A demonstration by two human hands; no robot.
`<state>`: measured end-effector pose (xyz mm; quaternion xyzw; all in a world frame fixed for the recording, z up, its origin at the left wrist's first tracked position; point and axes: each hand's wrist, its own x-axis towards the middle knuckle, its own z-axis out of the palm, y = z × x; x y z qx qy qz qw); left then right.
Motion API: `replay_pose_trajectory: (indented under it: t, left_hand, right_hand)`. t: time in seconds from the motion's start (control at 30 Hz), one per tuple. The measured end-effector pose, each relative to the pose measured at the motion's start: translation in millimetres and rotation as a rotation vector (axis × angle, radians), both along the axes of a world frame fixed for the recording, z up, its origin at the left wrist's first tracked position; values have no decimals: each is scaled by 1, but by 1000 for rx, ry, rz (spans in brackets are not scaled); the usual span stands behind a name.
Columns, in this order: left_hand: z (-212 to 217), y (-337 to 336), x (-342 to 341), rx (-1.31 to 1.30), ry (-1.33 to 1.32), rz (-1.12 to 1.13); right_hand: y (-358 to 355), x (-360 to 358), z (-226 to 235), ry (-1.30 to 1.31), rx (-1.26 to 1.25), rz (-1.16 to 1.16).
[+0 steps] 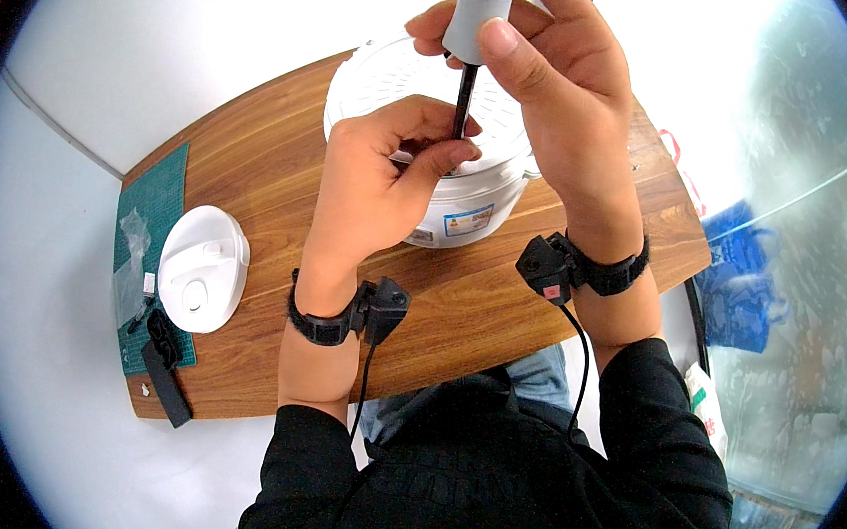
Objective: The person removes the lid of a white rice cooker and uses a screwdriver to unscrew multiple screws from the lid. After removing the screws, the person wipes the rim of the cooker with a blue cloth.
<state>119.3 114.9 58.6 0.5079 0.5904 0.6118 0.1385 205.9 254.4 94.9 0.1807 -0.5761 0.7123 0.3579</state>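
Your screwdriver (476, 32) should feel light and rigid, its slim black shaft apt to slip, so take hold by the thick grey handle. It stands near upright over the white appliance (373, 80), toward its near edge. Your right hand (577, 103) grasps the handle; your left hand's fingers close around the shaft's lower end, hiding the tip.

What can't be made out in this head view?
Tip of the screwdriver: head view, hidden by the left hand.
Top of its handle: head view, cut off by the upper edge.
Part of the white appliance: head view, behind that hand and the right hand.
Label print: head view, too small.
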Motion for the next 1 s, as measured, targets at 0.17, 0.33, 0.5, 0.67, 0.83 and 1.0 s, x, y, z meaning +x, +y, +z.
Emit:
replay_pose_trajectory:
  t: [0.17,0.33,0.5,0.67,0.83,1.0]
  left_hand:
    - [1,0,5,-35,80,87]
    - [3,-1,1,-46,65,24]
    - [0,0,3,-11,20,-7]
    - [0,-2,2,-11,18,16]
    - [0,1,2,-9,52,61]
    - [1,-3,-1,-46,77,75]
  right_hand:
    - [-4,12,12,-174,153,-192]
    - [-7,13,17,-97,106,-273]
    - [-9,18,20,-1,32,-240]
    - [-9,24,37,-272,324,-449]
    - [-19,21,39,-276,180,-505]
    - [-6,18,25,-157,119,-328]
